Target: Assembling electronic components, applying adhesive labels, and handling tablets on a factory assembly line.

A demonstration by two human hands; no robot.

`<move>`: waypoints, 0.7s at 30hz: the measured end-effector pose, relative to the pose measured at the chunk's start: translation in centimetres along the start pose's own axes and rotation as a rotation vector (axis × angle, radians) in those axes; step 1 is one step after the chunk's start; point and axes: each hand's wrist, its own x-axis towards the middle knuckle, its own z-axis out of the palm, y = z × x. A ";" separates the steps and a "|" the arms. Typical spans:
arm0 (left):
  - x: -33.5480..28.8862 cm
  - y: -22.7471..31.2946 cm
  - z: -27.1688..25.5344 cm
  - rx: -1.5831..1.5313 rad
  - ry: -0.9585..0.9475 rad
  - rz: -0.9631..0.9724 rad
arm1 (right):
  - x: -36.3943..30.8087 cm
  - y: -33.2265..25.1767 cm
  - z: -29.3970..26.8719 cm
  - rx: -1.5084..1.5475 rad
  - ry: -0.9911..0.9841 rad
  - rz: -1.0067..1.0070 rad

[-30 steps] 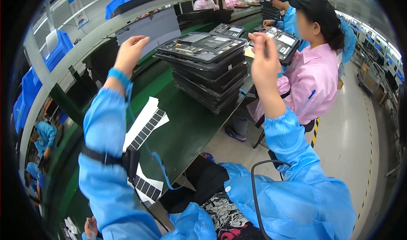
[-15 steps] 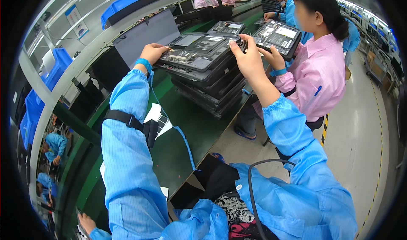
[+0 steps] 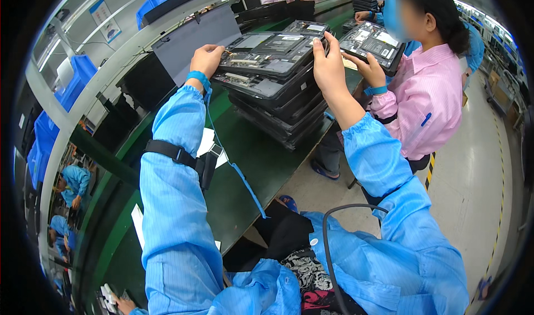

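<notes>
Uncovered laptop chassis: topmost at stack, contact beneath unclear | Left hand: pinched on left edge | Right hand: nearly closed, gripping right edge | Handling: probably stiff, moderately heavy, fragile inside; hold by rim.

The person's left hand is pinched together, fingers curled. Well to the right of that grip, the right hand grips between thumb and fingers, its fingertips pointing upward. Behind the left grip, the left wrist leads into a long, outstretched left arm; below the right grip, the right wrist slants down into the right arm.
</notes>
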 end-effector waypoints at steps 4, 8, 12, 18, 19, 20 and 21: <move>-1.1 2.0 0.0 0.030 0.124 -0.087 | 0.6 0.0 0.2 -0.027 0.012 -0.029; -1.6 3.3 -0.3 -0.025 0.254 -0.189 | 0.9 -1.3 0.3 -0.072 0.017 -0.068; -1.8 3.5 -0.1 0.027 0.397 -0.263 | 1.3 -0.4 1.1 -0.175 0.091 -0.193; -1.4 4.8 -0.6 -0.026 0.464 -0.240 | 1.7 -1.0 1.2 -0.188 0.140 -0.266; -1.3 5.3 -0.8 -0.008 0.487 -0.215 | 2.0 -1.2 1.2 -0.161 0.147 -0.286; -1.5 6.2 -1.0 0.008 0.506 -0.187 | 2.3 -1.7 1.0 -0.185 0.161 -0.278; -1.3 6.5 -1.1 0.040 0.526 -0.176 | 2.6 -2.2 0.9 -0.166 0.169 -0.294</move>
